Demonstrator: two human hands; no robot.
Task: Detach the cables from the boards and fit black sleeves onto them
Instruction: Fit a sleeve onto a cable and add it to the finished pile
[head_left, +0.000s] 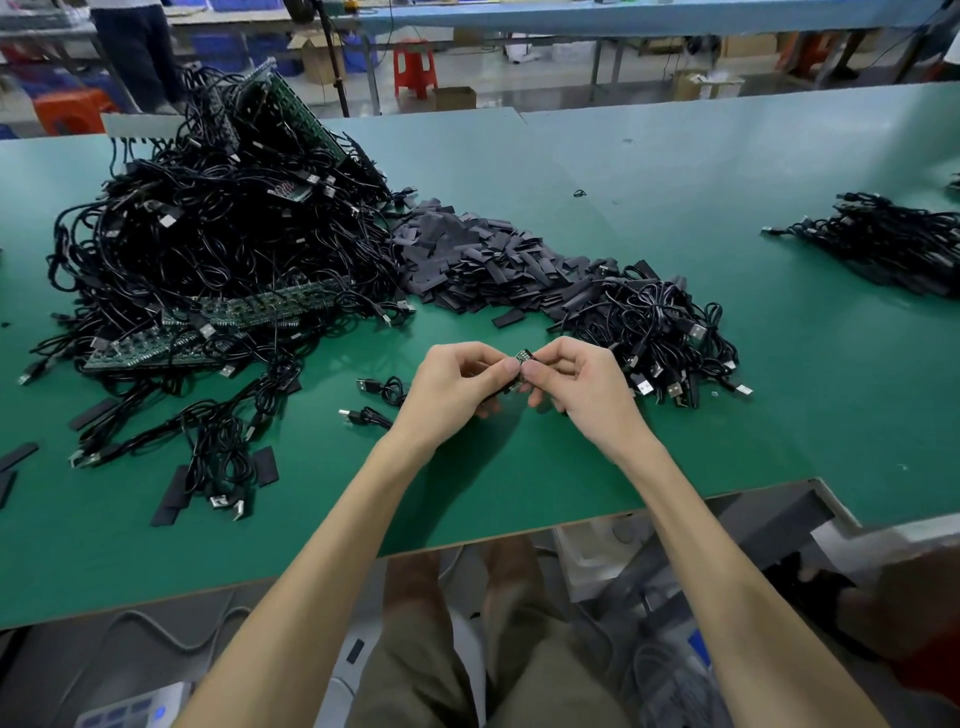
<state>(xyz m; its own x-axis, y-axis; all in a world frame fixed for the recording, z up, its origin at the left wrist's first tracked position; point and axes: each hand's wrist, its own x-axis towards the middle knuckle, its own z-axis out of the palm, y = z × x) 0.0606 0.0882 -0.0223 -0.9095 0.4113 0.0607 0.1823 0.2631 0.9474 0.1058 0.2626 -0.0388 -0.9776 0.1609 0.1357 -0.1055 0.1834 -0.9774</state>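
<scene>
My left hand (457, 387) and my right hand (576, 387) meet above the green table, fingertips together. Between them they pinch the small green board end of a black cable (523, 356); a black piece shows just below the fingertips, mostly hidden. The cable trails left of my left hand to two USB plugs (366, 385) lying on the mat. A large heap of black cables on green boards (218, 260) fills the left. A pile of flat black sleeves (478, 260) lies behind my hands.
A heap of loose cables with USB plugs (660, 332) lies right of the sleeves, and another bundle (893, 249) sits far right. Stray sleeves and cables (208, 467) lie near the front left edge. The table edge (467, 540) runs just above my knees.
</scene>
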